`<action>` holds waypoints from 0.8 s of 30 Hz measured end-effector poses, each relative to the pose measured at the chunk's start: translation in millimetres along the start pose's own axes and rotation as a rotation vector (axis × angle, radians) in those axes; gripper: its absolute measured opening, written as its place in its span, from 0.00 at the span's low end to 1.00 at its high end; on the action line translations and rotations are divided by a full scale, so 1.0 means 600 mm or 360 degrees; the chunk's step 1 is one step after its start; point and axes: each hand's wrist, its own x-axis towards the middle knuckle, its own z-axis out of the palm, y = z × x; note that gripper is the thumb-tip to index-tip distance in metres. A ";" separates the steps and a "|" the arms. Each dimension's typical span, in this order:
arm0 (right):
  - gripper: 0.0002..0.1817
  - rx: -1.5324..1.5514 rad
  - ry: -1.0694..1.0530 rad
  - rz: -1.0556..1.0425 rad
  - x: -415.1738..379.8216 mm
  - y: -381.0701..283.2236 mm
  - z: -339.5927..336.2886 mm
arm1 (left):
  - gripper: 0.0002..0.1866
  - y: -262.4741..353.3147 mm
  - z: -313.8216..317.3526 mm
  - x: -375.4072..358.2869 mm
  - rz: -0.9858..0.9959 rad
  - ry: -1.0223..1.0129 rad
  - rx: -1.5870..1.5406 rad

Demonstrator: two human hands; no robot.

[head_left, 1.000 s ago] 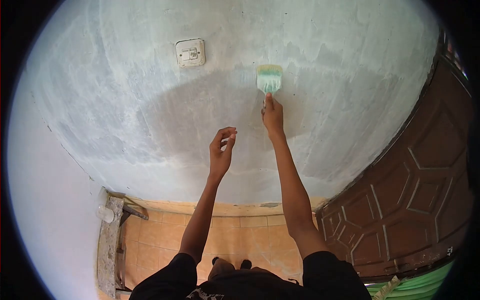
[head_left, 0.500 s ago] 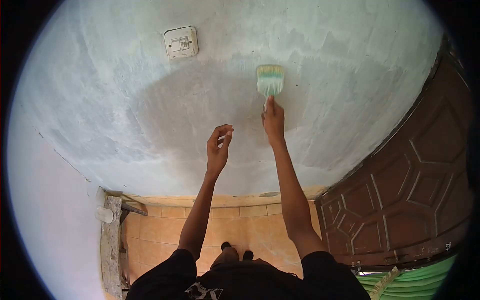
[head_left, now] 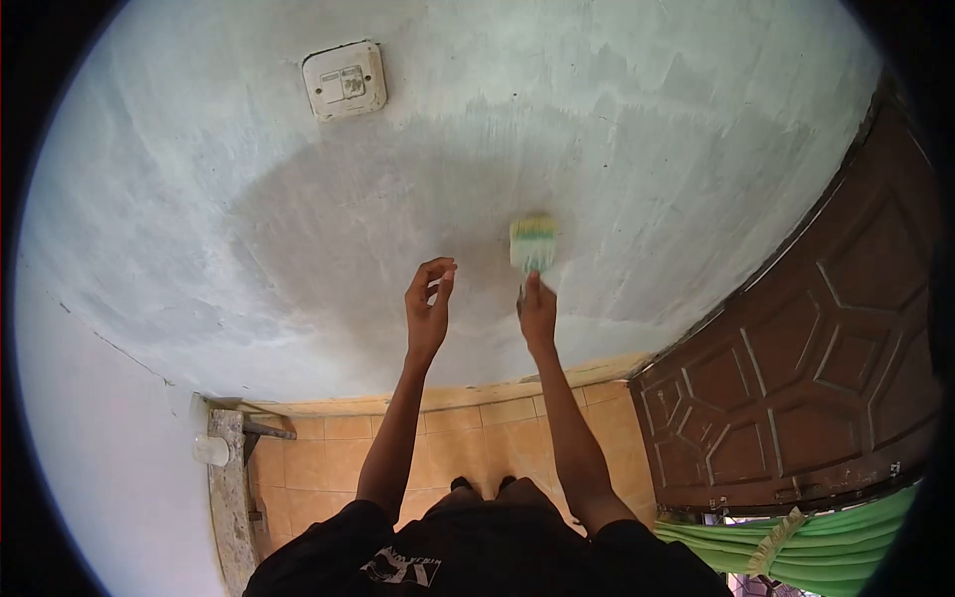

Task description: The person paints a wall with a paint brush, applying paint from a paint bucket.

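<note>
My right hand (head_left: 538, 310) is closed around the handle of a wide brush (head_left: 534, 242), whose yellowish bristles point up against the wall (head_left: 398, 189). The brush head is whitish with green marks and slightly blurred. To its left, my left hand (head_left: 429, 303) is raised in front of the wall with bent fingers, thumb and fingertips a little apart, and nothing in it. The wall is pale blue-green with uneven grey patches. A white switch plate (head_left: 344, 81) with dirty marks is fixed above and to the left of both hands.
A dark brown panelled door (head_left: 796, 368) stands at the right, with a green curtain (head_left: 846, 542) below it. At the lower left, a worn bench (head_left: 229, 497) bears a whitish cup (head_left: 210, 451). Orange floor tiles (head_left: 328, 460) lie around my feet.
My right hand has brought the brush down the wall, from near the switch plate's level to about my left hand's height. The view has shifted slightly. My left hand keeps its bent pose.
</note>
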 end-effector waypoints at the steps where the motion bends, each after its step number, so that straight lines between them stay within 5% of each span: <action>1: 0.27 -0.0010 0.0006 -0.0077 0.019 -0.039 0.011 | 0.11 -0.006 0.000 0.000 -0.0023 -0.0017 -0.0014; 6: 0.27 -0.0023 -0.0097 -0.0052 0.090 -0.100 0.038 | 0.11 -0.004 0.002 -0.010 -0.0156 -0.0019 0.0029; 14: 0.29 -0.0241 -0.0112 0.0212 -0.013 0.144 -0.009 | 0.11 -0.030 0.017 -0.030 -0.0250 -0.0038 0.0018; 24: 0.26 0.0021 -0.0165 -0.0076 0.061 -0.039 0.016 | 0.11 -0.055 0.013 -0.048 -0.0283 -0.0194 0.0099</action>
